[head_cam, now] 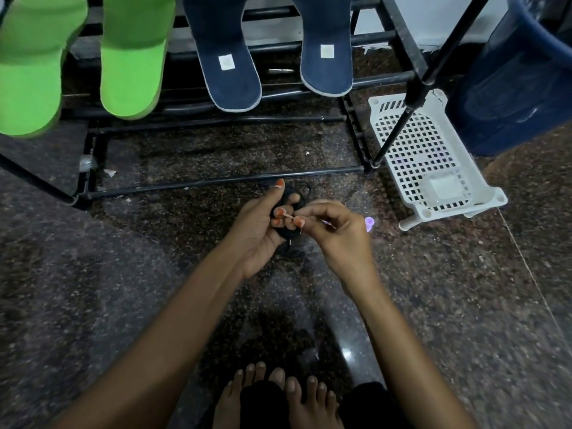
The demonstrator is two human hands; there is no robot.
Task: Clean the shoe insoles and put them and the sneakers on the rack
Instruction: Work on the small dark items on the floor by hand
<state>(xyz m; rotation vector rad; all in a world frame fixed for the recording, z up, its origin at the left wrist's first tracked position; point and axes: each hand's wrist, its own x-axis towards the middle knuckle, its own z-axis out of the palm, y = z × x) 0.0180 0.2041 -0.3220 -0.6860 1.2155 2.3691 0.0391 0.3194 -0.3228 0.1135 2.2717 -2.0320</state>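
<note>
Left hand [257, 230] palm up, fingers curled round a small black bundle [291, 196]; looks like coiled cord, cannot tell for sure. The left thumb sticks up past the bundle's far side. Right hand [337, 239] sits just beside the left fingertips, its thumb and forefinger pinching a thin pale piece [288, 215] that spans to the left fingertips; too small to identify. The other right fingers are loosely curled behind the pinch. The fingertips of the two hands are almost touching over the bundle. Task items are well beyond the fingers, up on the black rack [216, 181]: two green insoles [133, 63] beyond and left of the left fingers, two navy insoles [229, 57] straight beyond both hands. All four lie across the rack bars with their rounded ends hanging toward the hands. Each navy insole has a pale square patch. The rack's lowest front bar runs just past the left thumb tip. Right of the right fingers, apart from them, a white perforated basket [433, 156] lies on the floor [93, 274], with a rack leg crossing in front of it. Further right and beyond is a blue bucket [510, 88]. Below the wrists are bare feet [278, 394] on dark speckled stone.
</note>
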